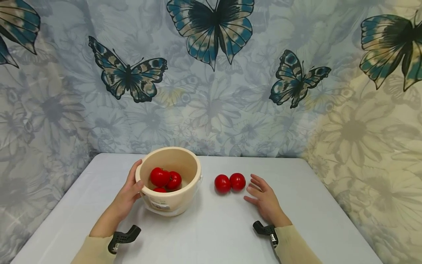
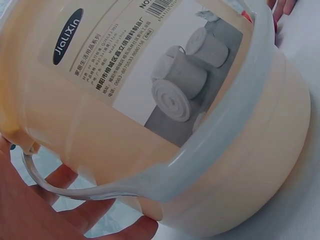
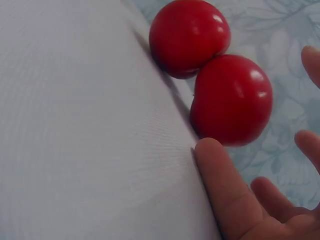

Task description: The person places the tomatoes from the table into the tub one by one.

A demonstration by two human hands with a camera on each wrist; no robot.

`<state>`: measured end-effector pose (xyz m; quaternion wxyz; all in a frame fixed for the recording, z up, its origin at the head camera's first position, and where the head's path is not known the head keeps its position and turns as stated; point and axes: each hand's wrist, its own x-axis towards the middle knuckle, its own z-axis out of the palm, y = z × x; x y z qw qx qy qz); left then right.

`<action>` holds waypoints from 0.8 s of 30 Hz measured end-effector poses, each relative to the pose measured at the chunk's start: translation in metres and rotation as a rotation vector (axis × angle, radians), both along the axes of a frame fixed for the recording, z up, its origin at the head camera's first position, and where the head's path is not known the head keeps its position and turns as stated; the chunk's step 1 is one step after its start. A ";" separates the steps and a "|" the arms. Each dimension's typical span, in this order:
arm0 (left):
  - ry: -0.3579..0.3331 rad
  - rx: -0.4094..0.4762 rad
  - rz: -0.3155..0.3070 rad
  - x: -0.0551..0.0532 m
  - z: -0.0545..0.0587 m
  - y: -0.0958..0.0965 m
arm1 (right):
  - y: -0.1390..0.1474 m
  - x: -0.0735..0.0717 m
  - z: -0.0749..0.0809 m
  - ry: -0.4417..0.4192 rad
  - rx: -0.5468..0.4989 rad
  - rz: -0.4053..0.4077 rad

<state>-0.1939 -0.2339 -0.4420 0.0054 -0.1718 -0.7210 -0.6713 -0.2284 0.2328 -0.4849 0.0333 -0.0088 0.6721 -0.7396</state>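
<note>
A cream plastic bucket stands on the table, with red tomatoes inside. My left hand grips its left side, thumb near the rim and fingers around the outer wall. In the left wrist view, the bucket's printed label and pale handle show close up, with the fingers against the wall. Right of the bucket, two more tomatoes sit side by side, touching. Just right of them is my right hand, fingers spread and holding nothing. The right wrist view shows its thumb close to the nearer tomato.
A white-covered table lies under everything. Behind it and at both sides hangs a floral cloth with butterflies. Each wrist wears a black camera mount, one on the left and one on the right.
</note>
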 end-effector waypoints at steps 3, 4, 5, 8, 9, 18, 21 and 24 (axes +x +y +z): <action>-0.006 -0.001 -0.003 0.000 0.000 0.002 | 0.003 0.002 0.000 0.000 0.005 0.009; -0.006 -0.002 -0.002 0.000 0.000 0.002 | 0.003 0.002 0.000 -0.002 -0.001 0.011; -0.006 -0.003 -0.002 0.000 0.000 0.002 | 0.004 0.002 0.000 -0.005 -0.002 0.012; 0.000 -0.005 -0.004 0.000 0.001 0.001 | 0.002 0.001 0.002 -0.007 0.005 0.013; 0.003 -0.007 -0.003 0.000 0.001 0.001 | 0.001 0.000 0.003 -0.008 0.009 0.012; 0.000 -0.032 0.016 0.001 0.002 0.002 | -0.003 -0.003 0.004 0.007 0.043 0.017; -0.001 -0.029 0.012 0.001 0.001 0.003 | -0.003 -0.005 0.001 0.003 0.069 0.021; -0.003 -0.025 0.017 0.002 0.001 0.004 | -0.003 -0.009 -0.002 0.008 0.091 0.033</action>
